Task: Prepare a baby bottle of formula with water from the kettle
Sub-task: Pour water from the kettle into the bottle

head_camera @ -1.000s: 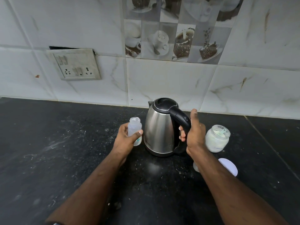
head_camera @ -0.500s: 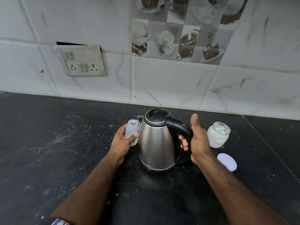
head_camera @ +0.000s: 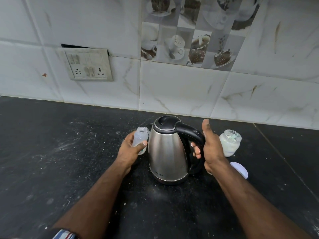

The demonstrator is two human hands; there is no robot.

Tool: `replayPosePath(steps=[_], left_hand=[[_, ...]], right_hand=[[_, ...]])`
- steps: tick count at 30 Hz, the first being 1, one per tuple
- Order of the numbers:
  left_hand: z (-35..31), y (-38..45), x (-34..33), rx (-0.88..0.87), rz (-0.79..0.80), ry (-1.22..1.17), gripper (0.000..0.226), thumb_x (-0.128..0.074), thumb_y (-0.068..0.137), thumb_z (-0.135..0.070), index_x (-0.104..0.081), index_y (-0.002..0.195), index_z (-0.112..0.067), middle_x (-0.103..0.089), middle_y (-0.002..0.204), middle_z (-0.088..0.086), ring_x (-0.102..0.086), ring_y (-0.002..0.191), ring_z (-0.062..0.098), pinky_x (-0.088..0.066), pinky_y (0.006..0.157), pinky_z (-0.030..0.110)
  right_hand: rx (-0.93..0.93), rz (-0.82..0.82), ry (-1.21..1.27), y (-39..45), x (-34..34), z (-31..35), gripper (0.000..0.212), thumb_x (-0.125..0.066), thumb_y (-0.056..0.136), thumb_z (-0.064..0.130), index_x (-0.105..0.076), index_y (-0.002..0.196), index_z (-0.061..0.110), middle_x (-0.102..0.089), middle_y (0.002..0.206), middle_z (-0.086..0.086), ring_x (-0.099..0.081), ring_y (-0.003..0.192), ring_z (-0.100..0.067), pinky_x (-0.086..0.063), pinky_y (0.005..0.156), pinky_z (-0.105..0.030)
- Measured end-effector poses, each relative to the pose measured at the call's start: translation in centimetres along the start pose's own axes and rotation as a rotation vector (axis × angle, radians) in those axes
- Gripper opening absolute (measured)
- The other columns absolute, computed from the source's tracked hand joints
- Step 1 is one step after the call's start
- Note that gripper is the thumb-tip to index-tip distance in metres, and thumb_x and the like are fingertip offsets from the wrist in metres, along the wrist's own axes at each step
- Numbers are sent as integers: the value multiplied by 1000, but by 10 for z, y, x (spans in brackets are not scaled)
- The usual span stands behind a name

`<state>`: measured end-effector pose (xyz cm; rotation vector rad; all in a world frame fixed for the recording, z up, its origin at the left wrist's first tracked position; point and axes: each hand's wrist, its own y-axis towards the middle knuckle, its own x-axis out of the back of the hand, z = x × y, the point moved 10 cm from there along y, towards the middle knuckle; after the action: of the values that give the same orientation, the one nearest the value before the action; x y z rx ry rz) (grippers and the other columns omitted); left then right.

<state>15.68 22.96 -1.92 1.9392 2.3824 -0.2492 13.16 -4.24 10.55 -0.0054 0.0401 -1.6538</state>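
A: What's at nine o'clock of the kettle (head_camera: 168, 150)?
B: The left hand (head_camera: 130, 149), fingers wrapped round the open baby bottle (head_camera: 140, 139).
A: And at three o'clock?
B: The right hand (head_camera: 209, 147) grips its handle, thumb raised; the formula jar (head_camera: 230, 143) beyond.

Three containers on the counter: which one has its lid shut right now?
The kettle: its black lid sits closed. The baby bottle in the left hand is topless, and the formula jar stands uncapped.

Brushed-steel kettle (head_camera: 166, 152), translucent plastic bottle (head_camera: 140, 139), speckled matt black counter (head_camera: 51, 161)
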Motion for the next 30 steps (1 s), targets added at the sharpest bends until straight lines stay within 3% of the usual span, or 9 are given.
replayPosePath(steps=[5,12,19,23,30], left_hand=[[-1,1,4,-6,-17,23,60,-82,77,-25,-62,134,-31,-74,123,-6,-69,118,19,-52,107,49],[0,7,7,-11,-41,42,53,-78,88,-11,-61,136,-28,-73,124,-4,-67,117,17,-54,105,45],[-2,8,8,-19,-61,39,51,-77,89,-8,-61,132,-30,-72,124,-5,-67,116,14,-54,101,37],[-4,9,8,-27,-57,29,51,-76,90,-6,-61,134,-26,-72,125,-4,-67,116,15,-54,96,32],[-2,12,11,-26,-60,24,51,-77,89,-9,-61,135,-25,-74,123,-5,-68,116,14,-56,99,37]], right_hand=[[-13,3,-26,1,-1,2,78,-46,74,81,-65,76,5,-55,55,-9,-37,41,-17,-28,44,-28],[-31,30,-50,8,-4,4,74,-45,80,77,-66,75,6,-55,55,-9,-37,40,-17,-29,47,-30],[-41,58,-82,16,-7,6,85,-46,80,78,-70,91,-3,-56,56,-9,-38,42,-17,-30,47,-29],[-41,75,-101,20,-9,7,85,-43,93,72,-66,100,-10,-56,57,-9,-37,42,-17,-29,46,-29],[-49,93,-122,23,-13,10,81,-41,95,70,-69,101,-5,-57,57,-8,-39,41,-16,-31,48,-30]])
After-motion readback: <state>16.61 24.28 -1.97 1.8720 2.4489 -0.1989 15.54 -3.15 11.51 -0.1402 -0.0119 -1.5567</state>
